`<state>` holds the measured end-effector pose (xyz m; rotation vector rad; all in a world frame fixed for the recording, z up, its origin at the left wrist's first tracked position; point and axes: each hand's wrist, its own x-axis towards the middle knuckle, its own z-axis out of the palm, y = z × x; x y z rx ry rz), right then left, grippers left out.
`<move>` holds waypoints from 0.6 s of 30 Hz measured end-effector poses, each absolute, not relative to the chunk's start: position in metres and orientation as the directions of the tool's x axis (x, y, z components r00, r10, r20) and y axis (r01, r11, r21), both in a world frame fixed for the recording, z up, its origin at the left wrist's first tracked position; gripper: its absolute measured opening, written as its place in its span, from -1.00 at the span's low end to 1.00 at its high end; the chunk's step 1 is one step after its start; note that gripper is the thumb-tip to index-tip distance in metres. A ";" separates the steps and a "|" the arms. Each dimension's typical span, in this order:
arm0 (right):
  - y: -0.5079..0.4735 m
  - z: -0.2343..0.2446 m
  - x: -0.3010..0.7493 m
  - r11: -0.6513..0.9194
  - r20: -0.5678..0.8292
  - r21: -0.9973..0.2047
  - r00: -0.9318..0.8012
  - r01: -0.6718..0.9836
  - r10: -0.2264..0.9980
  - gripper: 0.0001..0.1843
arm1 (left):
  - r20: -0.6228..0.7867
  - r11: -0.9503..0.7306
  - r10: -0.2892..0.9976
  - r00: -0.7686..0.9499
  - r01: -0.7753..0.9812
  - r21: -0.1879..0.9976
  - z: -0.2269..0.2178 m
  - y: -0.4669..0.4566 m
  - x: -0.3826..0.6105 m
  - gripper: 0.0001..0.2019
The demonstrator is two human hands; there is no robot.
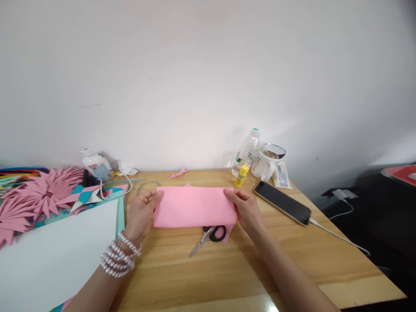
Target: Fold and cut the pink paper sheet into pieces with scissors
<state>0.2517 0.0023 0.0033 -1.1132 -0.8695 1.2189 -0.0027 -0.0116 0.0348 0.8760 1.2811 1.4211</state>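
To the left, I see pink paper flowers [48, 193] beyond a white sheet [65, 260]. My left hand [143, 212], pearl bracelets [117, 255] at its wrist, pinches the left end of pink paper [195, 207], centre, partly covering scissors [202, 242]; my right hand [245, 209] grips its right end. Farther right lies a phone [282, 203].

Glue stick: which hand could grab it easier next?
Probably the right hand: it grips the pink paper by the end nearer the glue stick; the left hand holds the other end.
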 end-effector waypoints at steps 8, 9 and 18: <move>0.005 -0.001 0.254 -0.002 -0.043 -0.972 0.172 -0.234 0.984 -0.66 | -0.103 0.056 0.971 -0.214 -0.214 0.975 0.037 -0.016 0.000 -0.70; 0.006 -0.002 0.254 -0.001 -0.041 -0.974 0.172 -0.226 0.984 -0.66 | -0.102 0.054 0.972 -0.214 -0.216 0.975 0.037 -0.016 0.000 -0.70; 0.007 -0.007 0.253 0.026 -0.005 -0.985 0.176 -0.173 0.984 -0.67 | 0.026 -0.052 0.970 -0.244 -0.099 0.994 0.032 -0.018 -0.002 -0.72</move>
